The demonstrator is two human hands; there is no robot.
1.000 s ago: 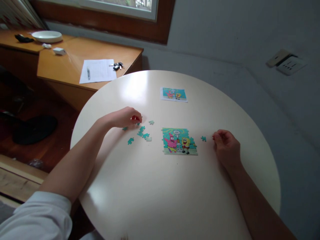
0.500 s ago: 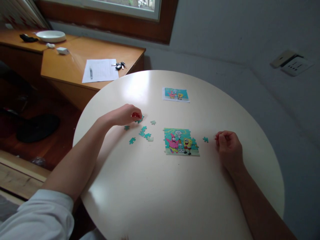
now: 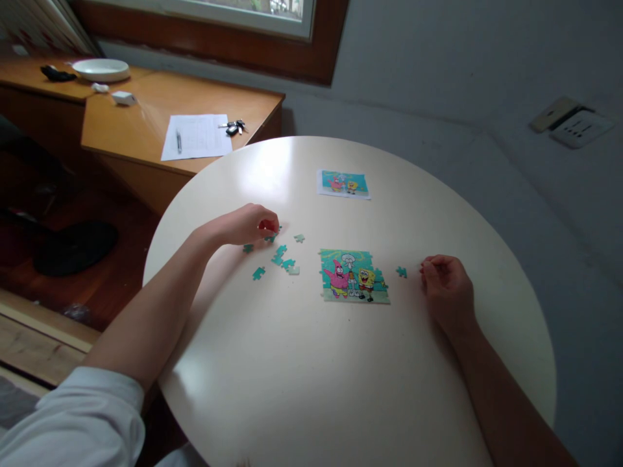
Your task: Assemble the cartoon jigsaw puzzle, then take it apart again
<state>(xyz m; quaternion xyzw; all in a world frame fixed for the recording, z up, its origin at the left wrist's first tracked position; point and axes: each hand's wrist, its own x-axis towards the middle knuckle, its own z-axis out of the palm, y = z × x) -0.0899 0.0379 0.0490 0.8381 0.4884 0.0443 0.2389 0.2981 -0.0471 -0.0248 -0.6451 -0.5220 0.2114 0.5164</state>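
A nearly finished cartoon jigsaw puzzle (image 3: 354, 275) lies in the middle of the round cream table (image 3: 341, 376). Several loose teal pieces (image 3: 282, 258) are scattered to its left. My left hand (image 3: 248, 225) rests among them, fingers pinched on a teal piece at its fingertips. Another single teal piece (image 3: 401, 272) lies just right of the puzzle. My right hand (image 3: 445, 288) rests on the table beside that piece, fingers curled loosely, nothing visible in them. A small reference picture (image 3: 343, 183) of the same cartoon lies farther back.
Behind the table on the left stands a wooden desk (image 3: 141, 130) with a sheet of paper and pen (image 3: 195, 136), keys (image 3: 232, 127), a white plate (image 3: 100, 69) and small items. A dark chair base (image 3: 73, 246) sits on the floor at left. Grey walls run along the right.
My left hand has shifted slightly at the loose pieces, keeping its pinch on a teal piece. My right hand stays curled beside the single piece. The view has drifted a little.
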